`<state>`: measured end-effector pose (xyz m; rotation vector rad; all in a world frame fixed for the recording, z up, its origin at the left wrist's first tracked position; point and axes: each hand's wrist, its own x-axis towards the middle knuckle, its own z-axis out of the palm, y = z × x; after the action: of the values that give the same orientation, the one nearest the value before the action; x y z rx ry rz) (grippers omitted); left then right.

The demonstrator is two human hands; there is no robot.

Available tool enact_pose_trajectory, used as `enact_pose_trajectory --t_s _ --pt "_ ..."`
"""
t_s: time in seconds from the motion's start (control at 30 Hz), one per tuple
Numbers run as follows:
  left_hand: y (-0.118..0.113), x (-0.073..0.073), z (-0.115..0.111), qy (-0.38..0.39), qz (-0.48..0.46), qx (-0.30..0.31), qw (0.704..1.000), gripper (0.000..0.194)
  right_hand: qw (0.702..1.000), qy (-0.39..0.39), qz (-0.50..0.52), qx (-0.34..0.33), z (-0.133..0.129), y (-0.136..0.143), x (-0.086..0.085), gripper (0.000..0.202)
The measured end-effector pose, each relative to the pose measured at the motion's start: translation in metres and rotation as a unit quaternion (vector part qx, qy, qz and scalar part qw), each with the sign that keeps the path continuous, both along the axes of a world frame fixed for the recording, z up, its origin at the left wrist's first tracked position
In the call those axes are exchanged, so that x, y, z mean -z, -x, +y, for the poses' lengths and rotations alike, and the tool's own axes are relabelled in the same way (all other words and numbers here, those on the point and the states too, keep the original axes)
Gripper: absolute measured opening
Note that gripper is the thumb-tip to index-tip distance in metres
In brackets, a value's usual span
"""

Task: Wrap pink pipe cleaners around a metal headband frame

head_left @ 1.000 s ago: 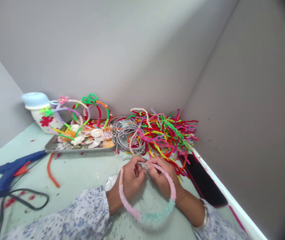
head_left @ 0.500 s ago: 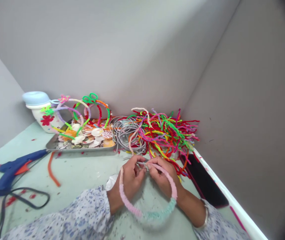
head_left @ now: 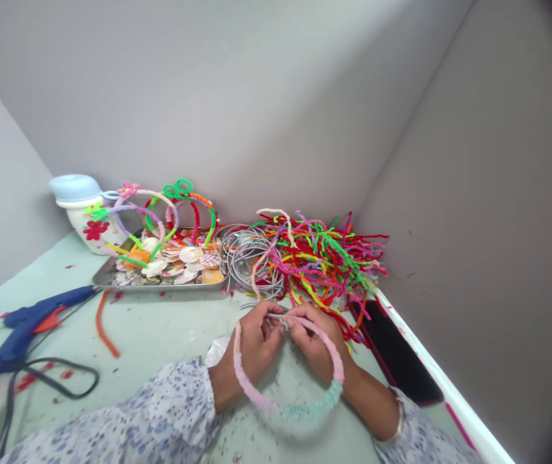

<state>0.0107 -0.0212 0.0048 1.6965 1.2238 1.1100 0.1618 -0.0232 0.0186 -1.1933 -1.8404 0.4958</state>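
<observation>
compared with half a second ago, little changes in our hands: the grip and the band (head_left: pixel 338 364) match, while the whole scene shifts slightly rightward, probably from our head turning. so we judge that the work at the band's ends shows no visible advance.

we count two hands, both with fingers curled in. our left hand (head_left: pixel 255 341) pinches a bare grey wire; our right hand (head_left: pixel 315 338) pinches the band's fuzzy pink end, the fingertips almost meeting. the one band, pink and mint, curves toward the near side and over our left wrist.

on the one table (head_left: pixel 160 328), at far left, stand one bottle (head_left: pixel 87 222) and one tray (head_left: pixel 160 287) of shells (head_left: pixel 189 255), too many to count, with at least three hoops (head_left: pixel 129 208). right of it lie a coil (head_left: pixel 251 241) and a heap of stems (head_left: pixel 327 258), both too tangled to count. one glue gun (head_left: pixel 19 335) and one loose orange stem (head_left: pixel 102 322) lie left; one phone (head_left: pixel 399 351) lies right.
</observation>
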Motion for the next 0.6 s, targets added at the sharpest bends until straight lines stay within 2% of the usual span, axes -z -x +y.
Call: enact_pose_trajectory --t_s 0.47,0.6 --pt "-0.0001 0.0006 -0.0009 -0.014 0.004 -0.018 1.000 0.014 1.000 -0.008 -0.001 0.008 -0.0005 0.0000 -0.0022 0.012" --pt "0.0006 -0.0015 -0.0010 -0.019 0.022 -0.042 0.999 0.022 1.000 -0.004 0.001 0.017 -0.0013 0.0003 -0.0027 0.012"
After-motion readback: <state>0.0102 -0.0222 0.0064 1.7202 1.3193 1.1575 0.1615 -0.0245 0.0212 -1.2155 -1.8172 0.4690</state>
